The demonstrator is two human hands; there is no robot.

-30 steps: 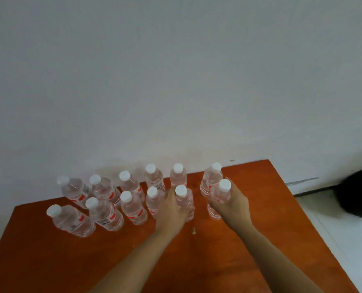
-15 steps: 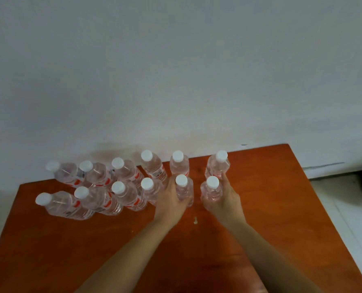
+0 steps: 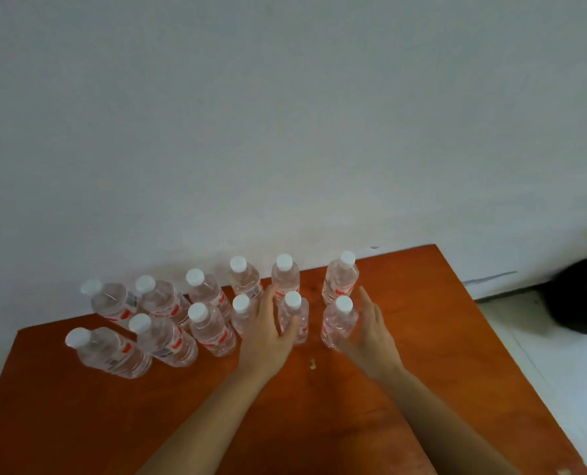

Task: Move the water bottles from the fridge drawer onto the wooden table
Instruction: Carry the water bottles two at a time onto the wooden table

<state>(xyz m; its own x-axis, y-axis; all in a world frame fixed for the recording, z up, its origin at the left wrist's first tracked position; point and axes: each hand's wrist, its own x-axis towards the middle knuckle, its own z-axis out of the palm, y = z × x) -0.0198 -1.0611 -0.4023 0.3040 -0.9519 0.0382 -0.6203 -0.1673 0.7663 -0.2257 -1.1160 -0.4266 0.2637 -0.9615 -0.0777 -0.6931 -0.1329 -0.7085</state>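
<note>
twelve bottles (image 3: 213, 332) are standing on the surface (image 3: 439, 337) in two rows of six, white caps on. back row is sitting close to the wall (image 3: 285, 132).

left hand (image 3: 268, 341) is holding the fifth bottle (image 3: 293, 320) of the front row. thumb is wrapping across its front. fingers (image 3: 268, 299) are running nearly straight up its left side, squeezed between it and the fourth one. grip is looking loose.

right hand (image 3: 370, 334) is sitting just right of the end bottle (image 3: 338, 323). fingers (image 3: 367, 303) are spreading straight and wide, holding nothing. can't tell if the palm is touching that bottle.

both of these bottles are standing base down on the surface, with a gap between them.

a small pale scrap (image 3: 313, 364) is lying on the surface between the two wrists. a black bag (image 3: 581, 296) is lying on the floor (image 3: 542, 337) off the right edge.
</note>
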